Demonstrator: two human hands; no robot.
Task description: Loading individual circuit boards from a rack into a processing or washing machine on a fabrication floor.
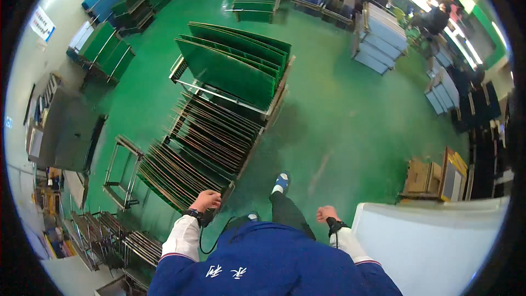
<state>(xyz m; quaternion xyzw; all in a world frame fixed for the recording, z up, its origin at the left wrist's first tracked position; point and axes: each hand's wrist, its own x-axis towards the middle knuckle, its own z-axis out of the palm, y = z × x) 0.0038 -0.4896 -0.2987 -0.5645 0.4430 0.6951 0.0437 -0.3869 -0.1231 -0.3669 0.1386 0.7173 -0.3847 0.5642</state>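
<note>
My left hand [207, 200] is at the near corner of a long rack [241, 171] filled with thin upright panels [211, 131]. Its fingers are curled, and their underside is hidden, so I cannot tell whether they grip the rack or a panel edge. Out to the right, my right hand [327, 214] hangs over the green floor in a loose fist, with nothing visible in it. It is apart from the white surface [427, 241] beside it. Larger green panels [227, 68] lean at the far end of the rack. Dark bands circle both wrists.
A small metal frame [121, 172] stands left of the rack. Stacked pale-blue panels [381, 38] and green stacks [107, 49] stand farther off. Cardboard [422, 176] leans at the right. A person [433, 21] is at the lit benches, far right.
</note>
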